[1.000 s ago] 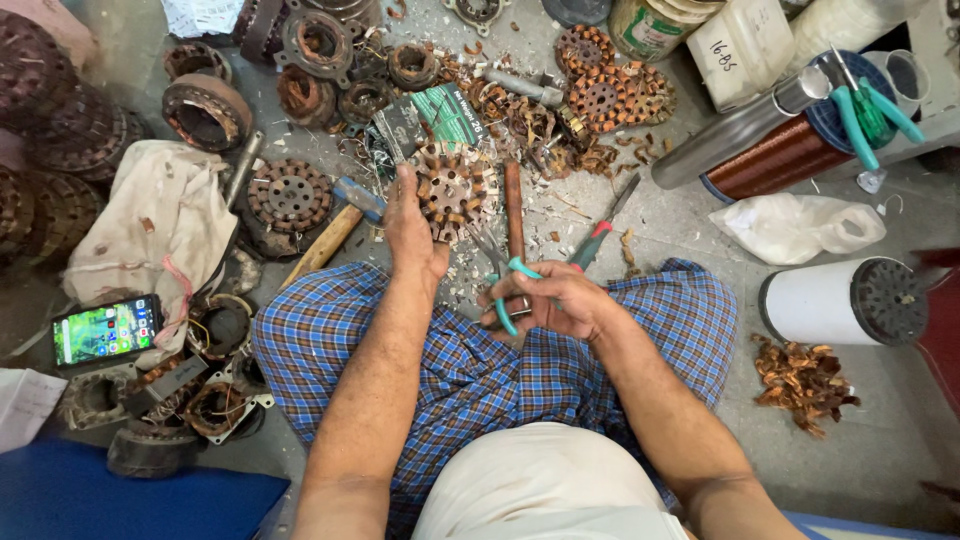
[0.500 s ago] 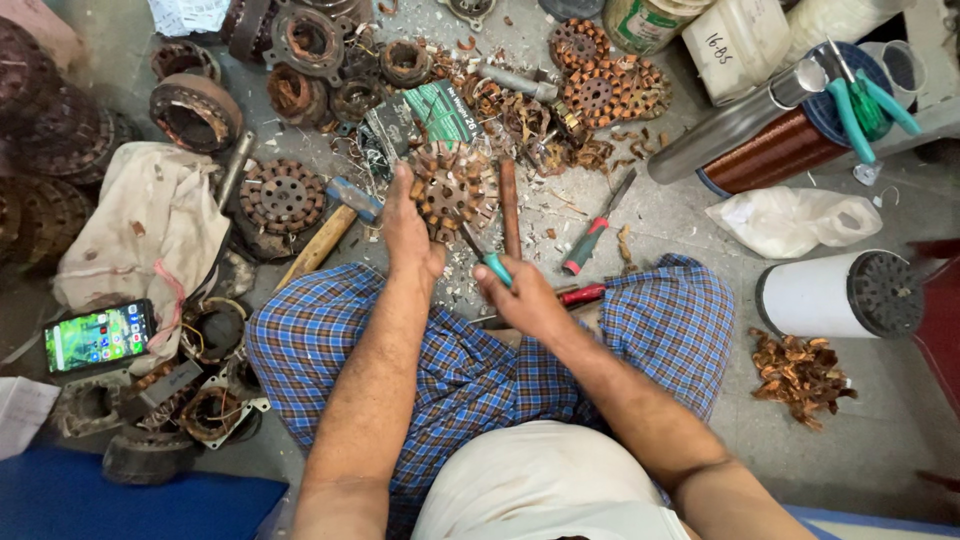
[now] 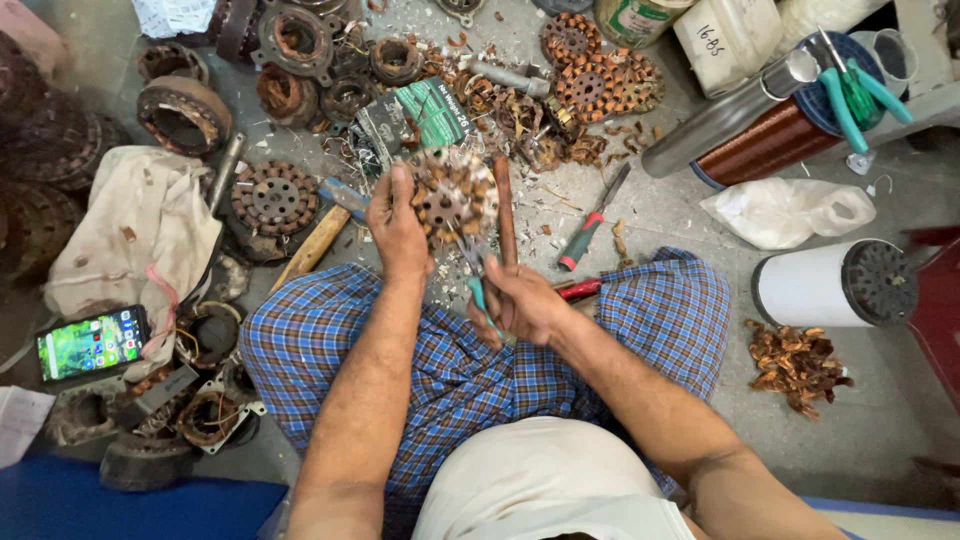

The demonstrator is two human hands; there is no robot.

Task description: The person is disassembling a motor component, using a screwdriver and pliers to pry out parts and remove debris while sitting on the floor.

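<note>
Workshop floor clutter around my seat

I see a lit phone [image 3: 92, 344] beside a dirty cloth [image 3: 130, 240], a copper wire spool [image 3: 775, 140] with green-handled pliers [image 3: 855, 92] on top, a white plastic bag [image 3: 785, 212], a white cylinder [image 3: 830, 285], and copper scraps [image 3: 797, 365].

You're sitting in a motor-repair workshop: rusty stators [image 3: 184, 113] at ten o'clock, copper wire spool [image 3: 768, 142] at two, screwdriver [image 3: 592, 221] on concrete floor [image 3: 690, 215].
</note>
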